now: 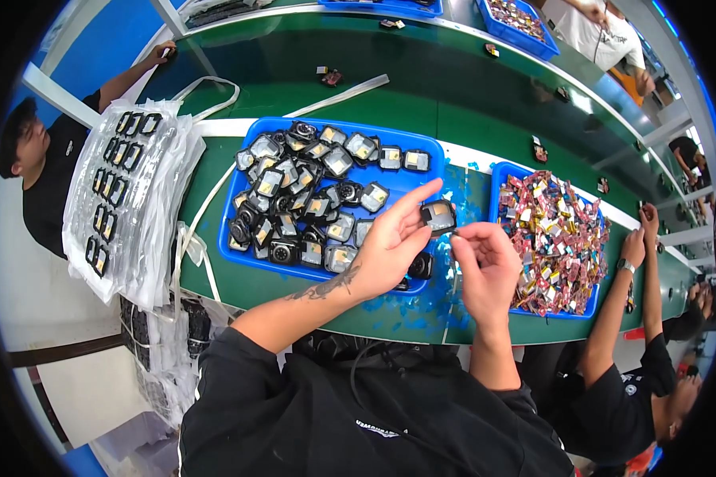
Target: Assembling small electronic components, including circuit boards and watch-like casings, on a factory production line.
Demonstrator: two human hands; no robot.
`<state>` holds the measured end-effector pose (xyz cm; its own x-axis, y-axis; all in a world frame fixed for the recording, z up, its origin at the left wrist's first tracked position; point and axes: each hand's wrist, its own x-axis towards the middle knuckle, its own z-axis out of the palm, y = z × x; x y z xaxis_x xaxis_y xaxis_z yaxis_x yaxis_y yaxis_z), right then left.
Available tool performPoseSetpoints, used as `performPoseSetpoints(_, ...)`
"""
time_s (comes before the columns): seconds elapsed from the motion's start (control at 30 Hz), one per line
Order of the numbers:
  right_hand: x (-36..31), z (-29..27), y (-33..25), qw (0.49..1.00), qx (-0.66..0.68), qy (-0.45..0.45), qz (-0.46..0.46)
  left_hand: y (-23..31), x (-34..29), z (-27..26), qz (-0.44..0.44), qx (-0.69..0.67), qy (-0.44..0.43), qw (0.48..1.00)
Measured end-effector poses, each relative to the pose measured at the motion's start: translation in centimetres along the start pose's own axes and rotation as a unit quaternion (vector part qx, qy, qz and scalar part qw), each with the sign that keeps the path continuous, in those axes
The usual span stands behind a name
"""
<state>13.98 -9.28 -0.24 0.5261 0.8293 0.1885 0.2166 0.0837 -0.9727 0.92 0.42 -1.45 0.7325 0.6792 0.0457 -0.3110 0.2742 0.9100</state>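
My left hand (390, 242) holds a small square black part with a pale film on its face (438, 215), pinched between thumb and fingers above the right end of a blue tray (239, 253). My right hand (485, 262) is right beside it, fingertips curled near the part's lower right edge, holding nothing I can make out. The tray is full of several similar black square parts (310, 199).
A second blue tray (503, 171) to the right holds several small colourful packets. Clear plastic sheets with rows of black parts (123, 187) lie at the left. Other people sit at left and right of the green conveyor bench (422, 103); a co-worker's arm (616, 302) reaches toward the packet tray.
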Motion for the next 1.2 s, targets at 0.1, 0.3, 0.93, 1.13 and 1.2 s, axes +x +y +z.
performPoseSetpoints(0.1,0.8,0.6,-1.0,0.996,-0.085,0.006,-0.009,-0.1,0.1,-0.1,-0.004,0.008,-0.003,1.0)
performPoseSetpoints(0.3,1.5,0.5,-1.7,0.98,-0.182,0.001,-0.082,-0.3,-0.2,-0.1,-0.018,0.022,-0.027,0.999)
performPoseSetpoints(0.93,1.9,0.5,-1.5,0.981,-0.19,-0.028,-0.017,-0.5,-0.2,0.1,-0.017,0.029,-0.049,0.998)
performPoseSetpoints(1.13,1.9,-0.3,-1.9,0.958,-0.283,-0.023,-0.037,-0.3,-0.2,0.2,-0.019,0.035,-0.059,0.997)
performPoseSetpoints(1.2,2.5,0.1,-1.4,0.964,-0.26,-0.018,-0.049,-0.4,-0.1,0.1,-0.04,0.019,-0.039,0.998)
